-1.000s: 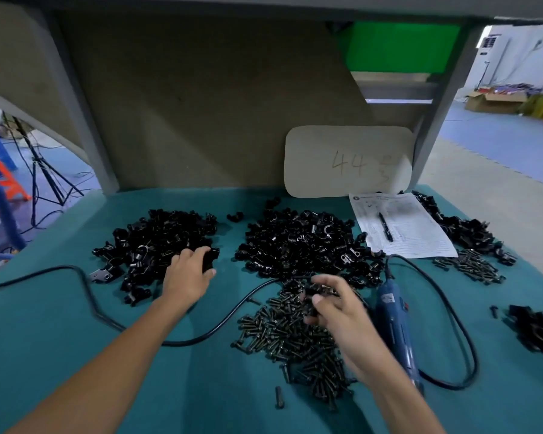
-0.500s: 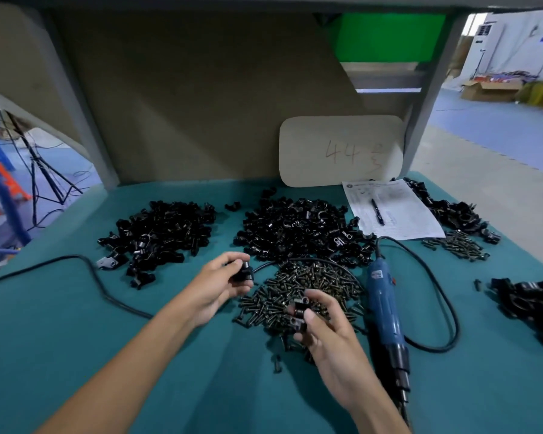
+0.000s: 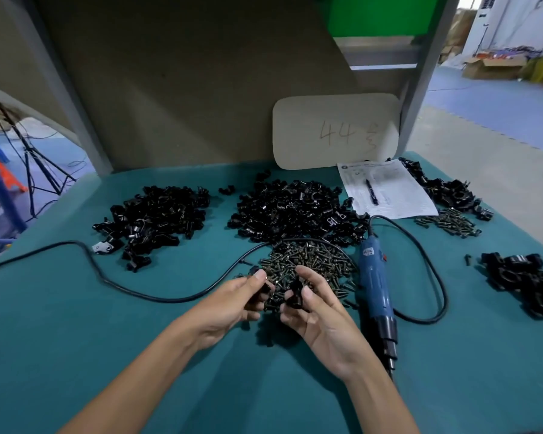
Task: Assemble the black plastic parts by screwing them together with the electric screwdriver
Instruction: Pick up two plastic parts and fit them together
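Here, above the teal tabletop (image 3: 76, 339), my left grip (image 3: 232, 303) pinched one small black part (image 3: 265, 286) btwn thumb & fingers, while my right grip (image 3: 320, 321) held a second black part (image 3: 295, 296) the same way. The two pcs were near each other but apart, just over the screw pile (image 3: 308, 261). The electric screwdriver (image 3: 375, 286) lay untouched on the tabletop just right of that pile, bit end toward me, its cable (image 3: 170, 297) looping off to the left. Stock sat behind: a left heap (image 3: 154, 214) and a centre heap (image 3: 292, 211) of black parts.

Step in hand, as I judged it: mate the halves. To do it well I needed to turn each pc until faces & screw holes lined up, seat them flush w/o a gap, then hold the pair in one grip only, freeing the other for a screw and the driver. A crooked fit would prob. send the screw in askew.
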